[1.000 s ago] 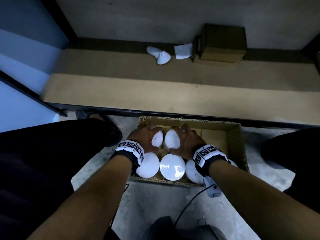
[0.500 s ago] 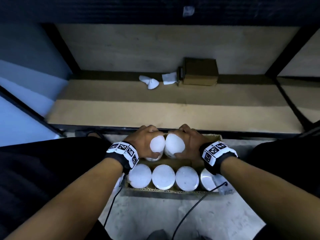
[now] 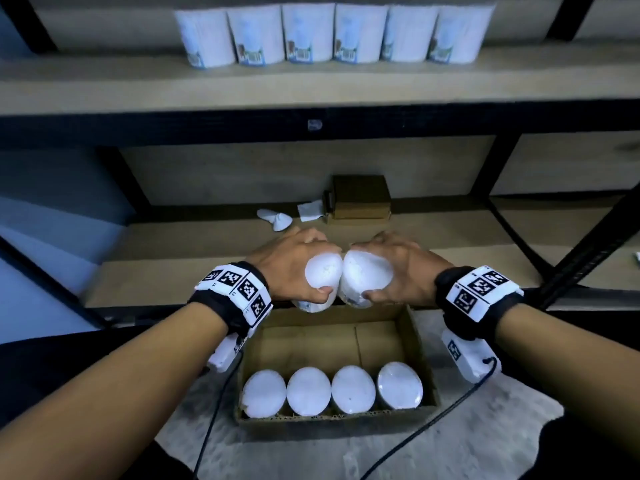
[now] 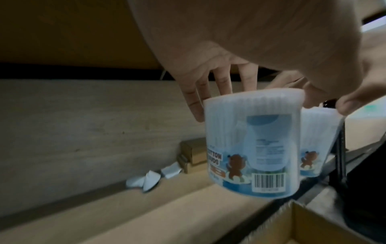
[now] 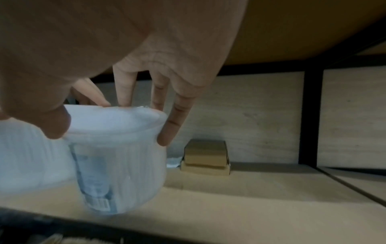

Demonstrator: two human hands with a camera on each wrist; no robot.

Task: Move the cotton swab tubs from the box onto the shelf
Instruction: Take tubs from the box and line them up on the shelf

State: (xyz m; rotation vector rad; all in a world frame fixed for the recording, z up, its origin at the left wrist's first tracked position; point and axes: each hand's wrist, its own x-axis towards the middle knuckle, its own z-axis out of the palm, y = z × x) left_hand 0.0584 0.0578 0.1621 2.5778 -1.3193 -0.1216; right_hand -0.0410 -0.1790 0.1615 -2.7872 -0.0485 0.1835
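My left hand grips a white cotton swab tub from above by its lid, and my right hand grips a second tub the same way. The two tubs touch side by side in the air above the far edge of the cardboard box. In the left wrist view the held tub shows a blue label with a bear and a barcode. In the right wrist view, fingers clamp the other tub's rim. Several tubs stand in a row at the box's near side.
The lower wooden shelf lies just beyond the hands, with a small brown carton and white paper scraps at its back. The upper shelf carries a row of several like tubs. Black uprights frame the shelf. Cables trail on the floor.
Both hands have lifted their tubs out of the box and raised them toward the shelf. The head view has tilted up, bringing the upper shelf into sight.
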